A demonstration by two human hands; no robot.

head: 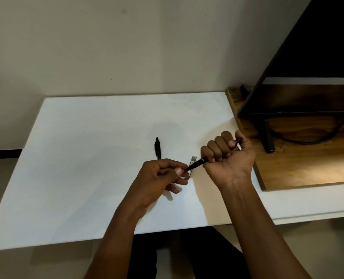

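Above the white table [76, 168], our right hand [227, 156] fists around a black pen [197, 164] held over the tabletop, while our left hand [163, 176] pinches its lower end. Just behind lies a second pen [157, 148]. Farther right, a wooden board [308, 168] carries a dark screen [318, 57] against the pale wall [106, 47].

Body only. My left forearm [114, 234] and right forearm [253, 222] are bare from the near frame edge to the wrists. My left hand [163, 174] and right hand [227, 156] are bare too. Nails are short, and the left thumbnail [178, 171] is pale and trimmed square. Tendon ridges and faint veins run along the right wrist [233, 178]. Plain dark clothing [187, 254] covers my lap, near, between the forearms.
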